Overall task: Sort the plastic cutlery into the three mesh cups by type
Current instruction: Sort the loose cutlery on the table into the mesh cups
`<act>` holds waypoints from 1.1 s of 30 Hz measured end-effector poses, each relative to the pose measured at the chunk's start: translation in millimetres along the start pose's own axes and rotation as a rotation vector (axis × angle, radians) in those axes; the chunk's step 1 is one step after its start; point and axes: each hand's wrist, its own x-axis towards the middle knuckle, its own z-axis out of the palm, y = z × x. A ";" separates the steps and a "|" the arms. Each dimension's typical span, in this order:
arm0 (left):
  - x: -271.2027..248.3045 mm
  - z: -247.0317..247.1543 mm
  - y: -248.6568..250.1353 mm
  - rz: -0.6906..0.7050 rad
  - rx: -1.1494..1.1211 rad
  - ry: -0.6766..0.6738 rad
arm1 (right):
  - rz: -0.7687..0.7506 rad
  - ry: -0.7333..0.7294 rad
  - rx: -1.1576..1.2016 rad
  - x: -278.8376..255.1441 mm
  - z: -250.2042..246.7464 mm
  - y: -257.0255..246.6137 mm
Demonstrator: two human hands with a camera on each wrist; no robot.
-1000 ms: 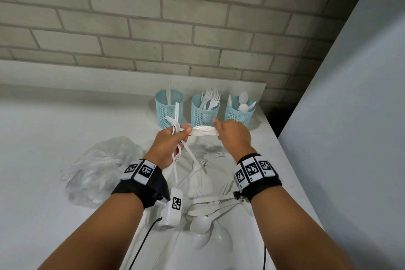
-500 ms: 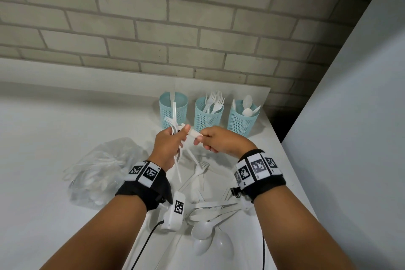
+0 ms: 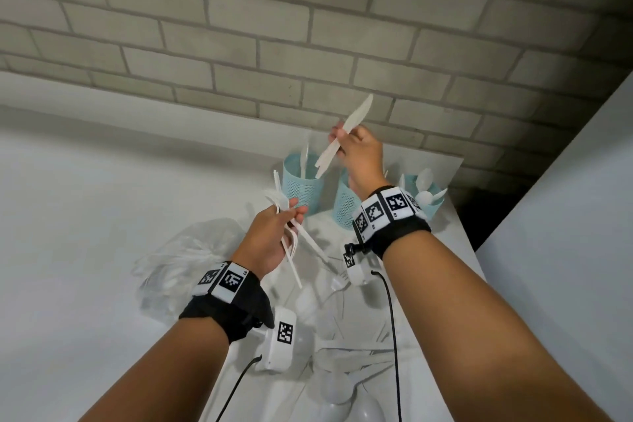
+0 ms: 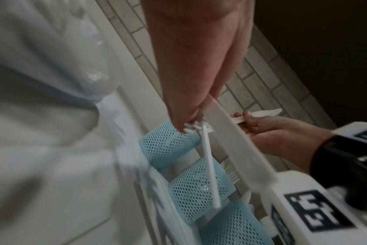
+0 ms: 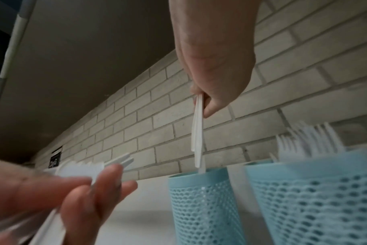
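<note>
- Head view: the right hand (image 3: 361,152) is now raised above the left cup (image 3: 303,183); half a second earlier it was joined with the left hand (image 3: 270,238) at the bundle (image 3: 291,236), lower and nearer the body.
- A knife (image 3: 344,134) is pinched between thumb and fingers of the right hand, blade up, handle end just over the cup's open mouth. Whether one knife or two is held cannot be settled; the right wrist view suggests two flat pieces together.
- The left hand is curled round the remaining bundle of mixed cutlery, held in front of the cups.
- Judgement: a knife has been separated from the bundle and is about to be released into the cup already holding a knife.
- Forks are seen in the middle cup (image 3: 346,205), spoons in the right cup (image 3: 428,197); more pieces lie loose on the table (image 3: 85,216).
- Writing: square coded markers on the wristbands (image 3: 383,207); a dark wall label in the right wrist view is too blurred to read.
</note>
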 end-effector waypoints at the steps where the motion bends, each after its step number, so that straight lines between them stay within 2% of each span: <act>1: 0.3 -1.4 0.8 0.007 0.024 -0.008 | -0.013 0.015 -0.014 5.6 6.7 4.3; 6: 0.8 -7.1 3.3 0.009 0.148 -0.055 | -0.005 0.030 -0.164 23.4 26.7 29.1; 10: -0.8 -8.0 3.6 0.026 0.239 -0.084 | 0.052 -0.034 -0.376 32.1 27.0 48.1; 13: -2.7 -6.6 2.8 0.010 0.297 -0.079 | 0.058 -0.069 -0.395 29.4 20.3 45.1; 19: -4.2 -1.3 -1.4 -0.027 0.180 -0.073 | -0.150 -0.047 -0.297 -0.6 4.1 17.2; 22: -3.6 1.4 -3.4 -0.031 0.158 -0.098 | -0.163 -0.153 -0.397 -28.8 -3.2 5.3; 26: -6.2 5.4 -4.8 -0.083 0.079 -0.139 | -0.065 -0.331 -0.639 -55.8 -11.9 0.9; 33: -13.9 15.7 -12.8 -0.064 0.078 -0.224 | 0.186 -0.478 -0.699 -82.0 -23.5 3.4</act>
